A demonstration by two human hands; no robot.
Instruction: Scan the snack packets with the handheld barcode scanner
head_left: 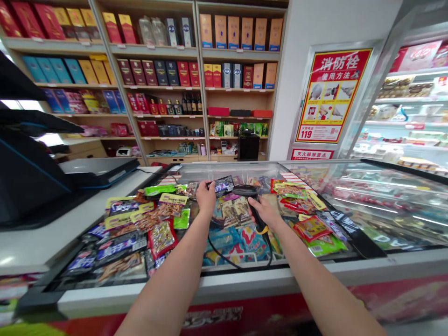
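Over the glass top of a chest freezer [245, 275], my left hand [206, 198] is closed on the edge of a dark snack packet [224, 185] with a purple and white label. My right hand [263, 211] wraps round the handle of a black barcode scanner [245, 190], its head turned toward the packet and a small gap apart from it. From the scanner's yellow-ringed base a black cable [224, 257] loops down over the glass. Many snack packets [133, 219] lie heaped left of my left hand. Another pile of packets [311, 228] lies right of the scanner.
A black checkout machine [31, 172] and a flat scale-like device [98, 170] stand on the left counter [31, 242]. Shelves of boxed bottles [161, 88] line the back wall. A lit display fridge [413, 112] stands at the right, beside a red fire-hydrant sign [332, 93].
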